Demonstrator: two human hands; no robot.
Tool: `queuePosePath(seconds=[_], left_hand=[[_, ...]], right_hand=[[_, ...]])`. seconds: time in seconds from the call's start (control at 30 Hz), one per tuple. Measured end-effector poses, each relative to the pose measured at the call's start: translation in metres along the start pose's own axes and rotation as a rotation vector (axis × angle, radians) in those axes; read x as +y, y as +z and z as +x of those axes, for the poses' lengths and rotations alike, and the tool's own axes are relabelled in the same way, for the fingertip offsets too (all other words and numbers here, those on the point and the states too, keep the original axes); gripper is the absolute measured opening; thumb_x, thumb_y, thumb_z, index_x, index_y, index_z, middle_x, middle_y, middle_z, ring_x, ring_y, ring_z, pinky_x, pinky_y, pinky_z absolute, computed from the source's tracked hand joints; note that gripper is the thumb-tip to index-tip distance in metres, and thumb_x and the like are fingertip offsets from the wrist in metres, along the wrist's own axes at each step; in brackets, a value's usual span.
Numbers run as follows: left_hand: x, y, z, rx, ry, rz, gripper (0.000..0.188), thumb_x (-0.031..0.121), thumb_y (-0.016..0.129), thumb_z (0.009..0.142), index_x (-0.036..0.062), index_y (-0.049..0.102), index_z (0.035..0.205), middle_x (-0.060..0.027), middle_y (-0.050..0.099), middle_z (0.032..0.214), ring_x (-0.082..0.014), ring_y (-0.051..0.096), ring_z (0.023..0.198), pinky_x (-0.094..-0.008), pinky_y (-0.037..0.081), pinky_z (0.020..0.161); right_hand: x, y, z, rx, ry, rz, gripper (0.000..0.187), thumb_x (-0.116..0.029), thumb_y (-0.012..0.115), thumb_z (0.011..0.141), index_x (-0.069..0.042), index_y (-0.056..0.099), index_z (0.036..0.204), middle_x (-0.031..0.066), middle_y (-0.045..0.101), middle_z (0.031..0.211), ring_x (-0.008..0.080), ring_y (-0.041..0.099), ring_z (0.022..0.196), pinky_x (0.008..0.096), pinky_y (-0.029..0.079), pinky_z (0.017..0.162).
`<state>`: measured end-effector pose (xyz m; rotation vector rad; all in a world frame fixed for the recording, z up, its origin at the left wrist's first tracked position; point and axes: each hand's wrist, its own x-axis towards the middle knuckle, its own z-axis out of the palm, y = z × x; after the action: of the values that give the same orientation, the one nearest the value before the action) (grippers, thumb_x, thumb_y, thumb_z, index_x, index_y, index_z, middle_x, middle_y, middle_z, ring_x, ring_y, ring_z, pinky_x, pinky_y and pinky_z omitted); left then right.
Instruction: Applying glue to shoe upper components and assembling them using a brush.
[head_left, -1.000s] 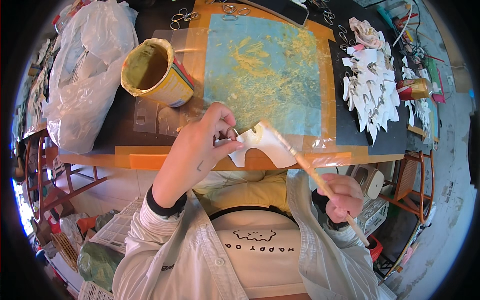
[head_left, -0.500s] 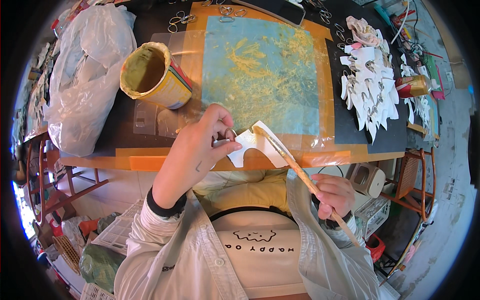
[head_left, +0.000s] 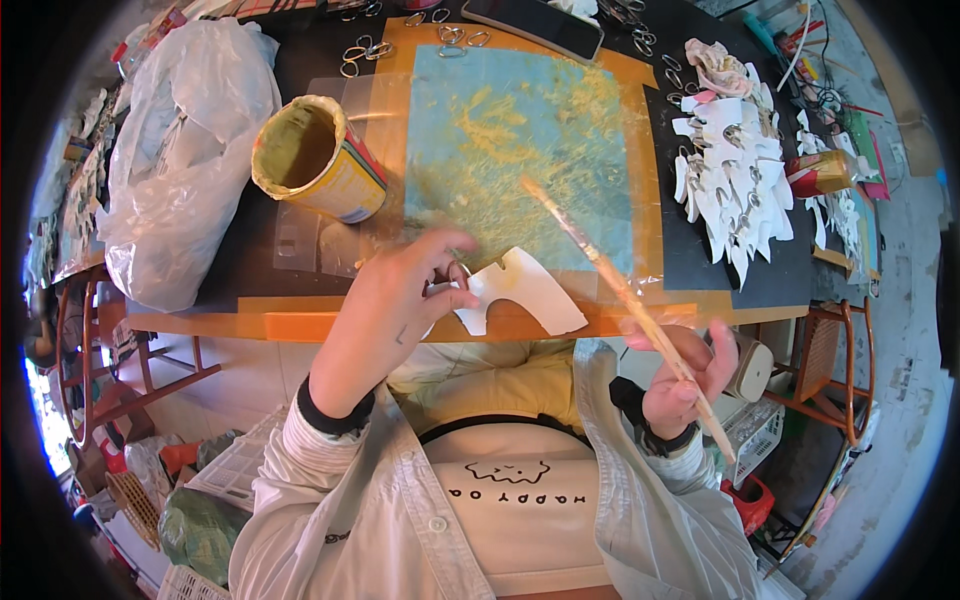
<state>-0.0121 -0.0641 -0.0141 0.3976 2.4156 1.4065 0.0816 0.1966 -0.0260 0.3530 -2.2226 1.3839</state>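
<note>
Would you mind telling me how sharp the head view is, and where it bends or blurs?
Head view: fisheye, with a black rim and the orange table edge bowed; the middle is sharp, showing the white cutout in the left hand crisply; the brush in the right hand is slightly smeared; the plastic bag gleams softly; bright light flares at the lower left rim.

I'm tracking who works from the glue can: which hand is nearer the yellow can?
Left. The left hand holds the white cutout just below and right of the yellow can; the right hand grips the brush far off at the table's lower right edge.
</note>
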Motion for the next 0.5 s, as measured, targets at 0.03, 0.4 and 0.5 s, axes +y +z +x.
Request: queuePosePath(seconds=[0.03,0.4,0.5], left_hand=[[-0.001,0.001,-0.002,0.015,0.038,0.004,0.033,0.006,0.072,0.071,0.0033,0.055,0.099,-0.0076,0.060,0.071,-0.0188,0.055,0.062,-0.0282,0.044,0.058],[0.041,-0.002,-0.029,0.375,0.267,0.585,0.018,0.012,0.076,0.061,0.0132,0.066,0.075,0.0024,0.061,0.069,-0.0167,0.055,0.066,-0.0292,0.041,0.060],[0.046,0.002,-0.031,0.601,0.504,0.831,0.015,0.015,0.073,0.061,0.0188,0.066,0.074,0.0089,0.059,0.070,-0.0126,0.048,0.067,-0.0290,0.037,0.061]], right_hand=[[0.002,-0.004,-0.004,0.012,-0.034,-0.022,0.065,-0.053,0.028,0.094,0.001,0.030,0.128,0.0226,0.063,0.085,0.0318,0.064,0.075,0.0386,0.051,0.069],[-0.016,-0.020,-0.020,0.281,-0.061,0.286,0.040,-0.041,0.048,0.092,-0.003,0.039,0.102,0.0169,0.057,0.080,0.0216,0.058,0.064,0.0337,0.052,0.056],[-0.038,-0.014,-0.018,0.348,-0.094,0.408,0.033,-0.032,0.049,0.093,-0.003,0.039,0.106,0.0150,0.059,0.070,0.0214,0.058,0.052,0.0331,0.052,0.049]])
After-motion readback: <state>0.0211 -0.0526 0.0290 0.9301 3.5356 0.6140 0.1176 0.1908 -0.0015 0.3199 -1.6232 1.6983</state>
